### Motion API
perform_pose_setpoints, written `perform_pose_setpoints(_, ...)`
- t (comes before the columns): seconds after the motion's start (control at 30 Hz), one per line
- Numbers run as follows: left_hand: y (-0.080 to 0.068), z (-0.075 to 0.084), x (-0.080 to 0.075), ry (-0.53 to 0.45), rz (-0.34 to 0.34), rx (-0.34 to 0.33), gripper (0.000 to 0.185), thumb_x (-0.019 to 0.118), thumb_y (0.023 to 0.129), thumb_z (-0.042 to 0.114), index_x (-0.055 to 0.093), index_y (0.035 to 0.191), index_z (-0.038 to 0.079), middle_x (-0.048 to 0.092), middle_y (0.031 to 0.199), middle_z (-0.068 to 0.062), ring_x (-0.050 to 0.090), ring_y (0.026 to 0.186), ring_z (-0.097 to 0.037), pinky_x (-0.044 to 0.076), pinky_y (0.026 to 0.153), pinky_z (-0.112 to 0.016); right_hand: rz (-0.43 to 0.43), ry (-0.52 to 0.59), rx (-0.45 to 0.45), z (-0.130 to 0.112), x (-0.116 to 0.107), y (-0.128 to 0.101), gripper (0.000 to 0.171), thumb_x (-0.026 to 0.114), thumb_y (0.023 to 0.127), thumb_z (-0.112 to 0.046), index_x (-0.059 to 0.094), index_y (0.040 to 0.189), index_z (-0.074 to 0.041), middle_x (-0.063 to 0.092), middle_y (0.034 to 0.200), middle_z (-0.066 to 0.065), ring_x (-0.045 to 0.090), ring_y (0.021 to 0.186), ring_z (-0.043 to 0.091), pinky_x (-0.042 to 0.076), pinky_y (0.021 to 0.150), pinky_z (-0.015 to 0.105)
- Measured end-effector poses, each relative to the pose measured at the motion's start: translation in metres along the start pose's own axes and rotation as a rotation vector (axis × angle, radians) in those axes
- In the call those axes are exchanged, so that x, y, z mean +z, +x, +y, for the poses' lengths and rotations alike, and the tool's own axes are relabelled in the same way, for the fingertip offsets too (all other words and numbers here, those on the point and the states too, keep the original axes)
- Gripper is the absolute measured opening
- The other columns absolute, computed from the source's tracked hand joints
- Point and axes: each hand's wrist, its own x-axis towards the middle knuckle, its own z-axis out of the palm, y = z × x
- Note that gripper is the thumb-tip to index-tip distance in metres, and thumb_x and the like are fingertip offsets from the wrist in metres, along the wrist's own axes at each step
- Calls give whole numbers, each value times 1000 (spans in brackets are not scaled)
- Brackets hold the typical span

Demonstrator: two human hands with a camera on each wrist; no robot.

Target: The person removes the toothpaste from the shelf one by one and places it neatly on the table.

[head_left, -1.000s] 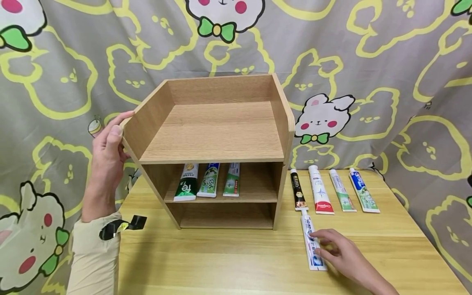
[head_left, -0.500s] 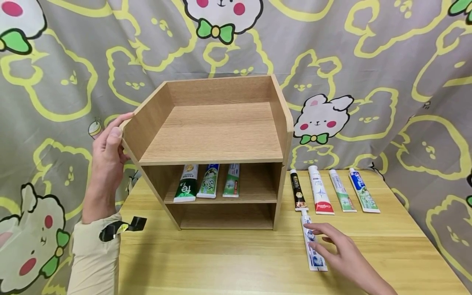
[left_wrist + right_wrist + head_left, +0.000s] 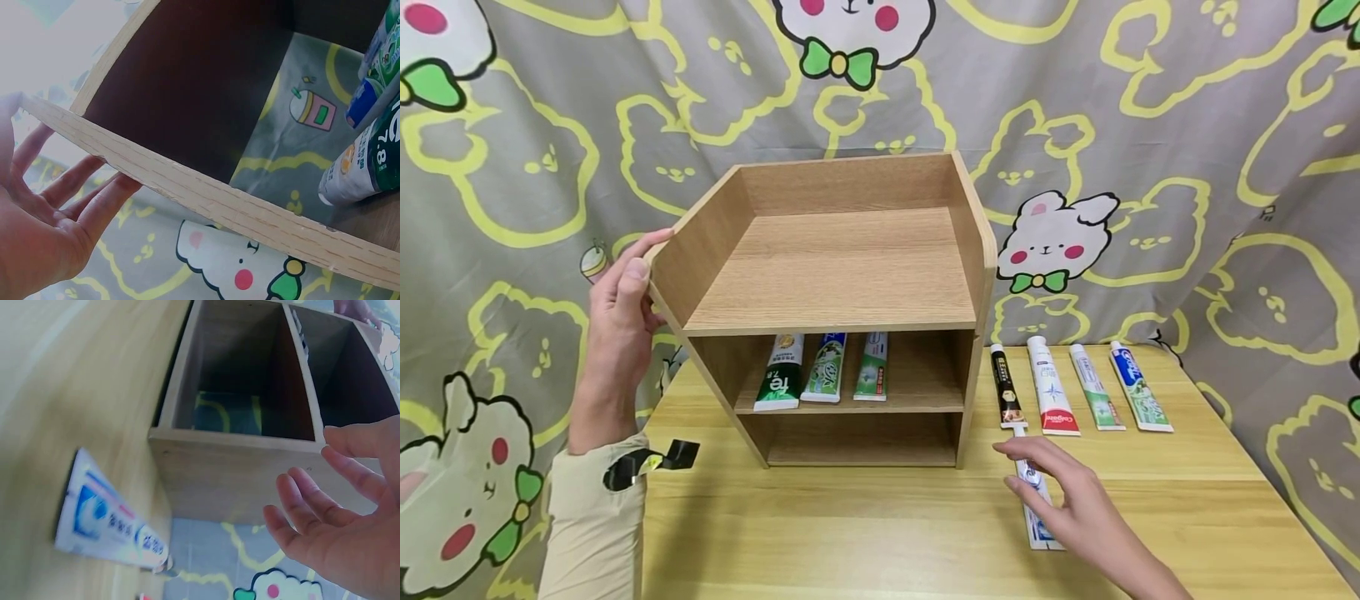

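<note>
My left hand [image 3: 619,333] grips the upper left side panel of a wooden desktop shelf [image 3: 831,267]; in the left wrist view its fingers [image 3: 78,181] lie along the panel's outer face. My right hand [image 3: 1075,504] hovers over a white and blue toothpaste tube [image 3: 1039,532] on the table, fingers spread and holding nothing. In the right wrist view this tube [image 3: 112,519] lies apart from the hand. Part of it is hidden by the hand in the head view. On the middle shelf lie a green and white toothpaste tube [image 3: 779,375] and two other tubes.
Right of the shelf, a black tube [image 3: 1006,387], a red and white Colgate tube [image 3: 1051,387], a green and white tube [image 3: 1097,390] and a blue and green tube [image 3: 1140,390] lie in a row on the wooden table [image 3: 850,533]. A patterned curtain [image 3: 1187,108] hangs behind.
My right hand has lifted off the white and blue toothpaste tube and moved a little up and left, its fingers spreading. My left hand, the shelf and the tubes stay put.
</note>
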Motion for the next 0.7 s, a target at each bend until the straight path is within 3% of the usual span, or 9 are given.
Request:
perform_pose_setpoints(0.33,0,0,1,-7,24,-7,46,54,100,29,63,141,9,51,129,-18,58,95,-30,58,57,-28,21,85,-68,-18,11,17,45,78,88,1,70,128,-17,67,125,-7,60,121,14,36,106,11)
perform_pose_setpoints(0.7,0,1,0,-8,25,-5,46,54,100,28,63,140,8,52,128,-18,58,93,-29,58,56,-28,21,106,-81,-30,22,32,42,75,92,-2,69,129,-21,66,128,-7,61,120,15,40,106,18)
